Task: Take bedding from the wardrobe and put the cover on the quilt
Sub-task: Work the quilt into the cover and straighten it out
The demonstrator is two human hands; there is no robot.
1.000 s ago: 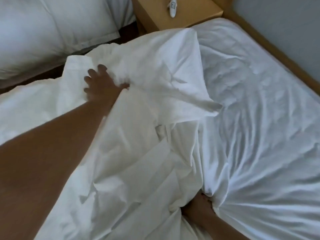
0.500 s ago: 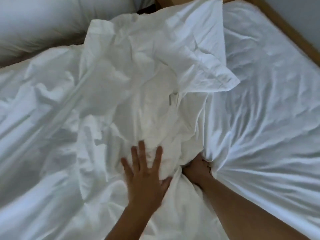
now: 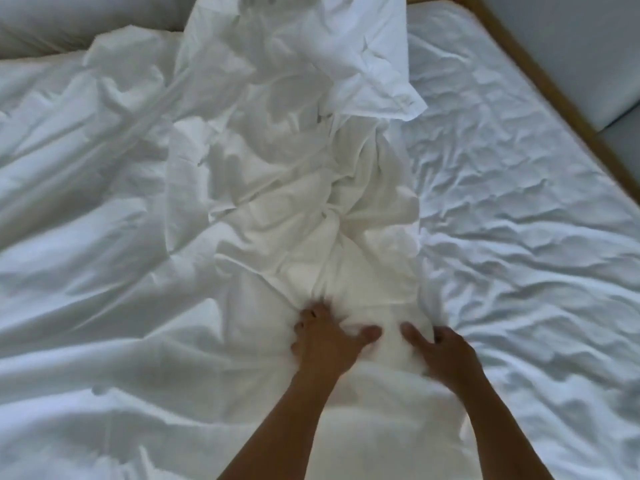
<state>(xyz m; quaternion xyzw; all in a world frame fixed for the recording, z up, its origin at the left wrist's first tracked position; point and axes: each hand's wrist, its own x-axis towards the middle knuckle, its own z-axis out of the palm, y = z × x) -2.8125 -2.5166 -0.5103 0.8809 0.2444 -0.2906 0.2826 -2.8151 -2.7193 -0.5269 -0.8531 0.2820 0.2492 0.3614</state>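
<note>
Left hand (image 3: 325,344) has slid beside right hand (image 3: 446,355); both hands clutch the cover (image 3: 304,216) bunched between them.

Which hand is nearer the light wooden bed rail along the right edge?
Right. The right hand grips the crumpled white quilt cover on the side towards the light wooden bed rail; the left hand grips it alongside, farther from the rail.
</note>
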